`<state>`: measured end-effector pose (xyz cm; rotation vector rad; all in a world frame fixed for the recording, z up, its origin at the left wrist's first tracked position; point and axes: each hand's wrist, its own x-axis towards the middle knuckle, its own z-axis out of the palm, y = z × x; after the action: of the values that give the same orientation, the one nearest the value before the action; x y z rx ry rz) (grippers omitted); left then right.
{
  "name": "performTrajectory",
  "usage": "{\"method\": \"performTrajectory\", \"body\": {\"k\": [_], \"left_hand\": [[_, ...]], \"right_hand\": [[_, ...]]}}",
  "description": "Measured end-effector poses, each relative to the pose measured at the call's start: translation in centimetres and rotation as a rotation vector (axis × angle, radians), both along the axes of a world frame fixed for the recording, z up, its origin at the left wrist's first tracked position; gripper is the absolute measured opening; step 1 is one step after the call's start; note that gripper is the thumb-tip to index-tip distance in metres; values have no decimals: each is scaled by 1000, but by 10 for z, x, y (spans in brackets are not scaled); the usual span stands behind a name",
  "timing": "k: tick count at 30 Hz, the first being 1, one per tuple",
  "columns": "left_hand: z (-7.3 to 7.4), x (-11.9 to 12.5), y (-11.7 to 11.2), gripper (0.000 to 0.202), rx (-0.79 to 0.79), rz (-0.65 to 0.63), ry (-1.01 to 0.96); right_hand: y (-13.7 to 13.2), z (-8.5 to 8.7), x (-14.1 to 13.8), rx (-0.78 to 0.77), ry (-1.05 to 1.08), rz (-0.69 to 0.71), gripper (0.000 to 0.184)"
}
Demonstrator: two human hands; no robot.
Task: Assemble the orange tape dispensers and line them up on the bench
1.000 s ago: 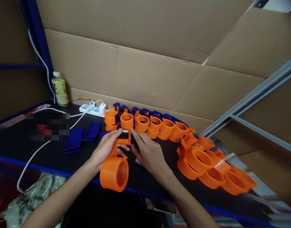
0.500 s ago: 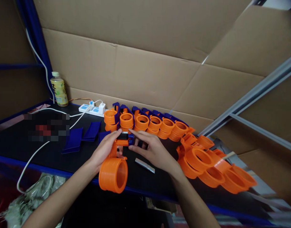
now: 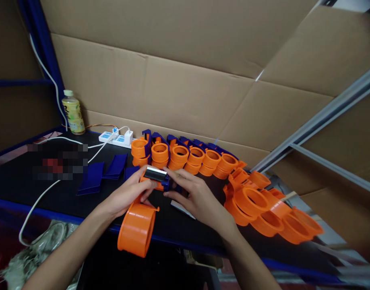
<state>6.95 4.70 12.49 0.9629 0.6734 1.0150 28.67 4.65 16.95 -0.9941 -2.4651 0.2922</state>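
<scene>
An orange tape dispenser (image 3: 136,229) hangs over the table's front edge, its wide ring pointing down toward me. My left hand (image 3: 127,195) is wrapped round its neck, thumb lying by the black roller. A serrated metal blade (image 3: 156,170) shows along the top of its head. My right hand (image 3: 197,193) is closed at the dispenser's right side, fingertips at a dark blue part (image 3: 166,183); what else lies behind those fingers is hidden. Below the right hand, a thin silver metal strip (image 3: 182,209) lies on the black tabletop.
Several orange-and-blue dispensers (image 3: 178,155) stand in a row along the cardboard wall. More orange dispenser bodies (image 3: 266,221) are piled at right. Flat blue plastic pieces (image 3: 91,178) lie at left, near a white power strip (image 3: 116,139), a cable and a drink bottle (image 3: 73,112).
The dispenser has tilted and turned in my hands, so its blade and black roller now face up more and its ring has swung left and down. The left thumb has shifted across the head.
</scene>
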Motion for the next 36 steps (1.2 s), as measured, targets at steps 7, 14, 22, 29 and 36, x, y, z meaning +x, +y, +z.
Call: {"method": "performTrajectory", "body": {"k": [7, 14, 22, 29, 36], "left_hand": [[3, 1, -5, 20, 18, 61, 125], [1, 4, -7, 23, 37, 76, 121], [5, 4, -5, 32, 123, -52, -133], [3, -5, 2, 46, 188, -229, -345], [-3, -11, 10, 33, 279, 120, -364]], "right_hand": [[-2, -2, -4, 7, 54, 20, 60], [-3, -10, -7, 17, 153, 23, 62], [3, -19, 2, 103, 172, -37, 59], [6, -7, 7, 201, 223, -26, 53], [-18, 6, -7, 14, 297, -27, 34]]}}
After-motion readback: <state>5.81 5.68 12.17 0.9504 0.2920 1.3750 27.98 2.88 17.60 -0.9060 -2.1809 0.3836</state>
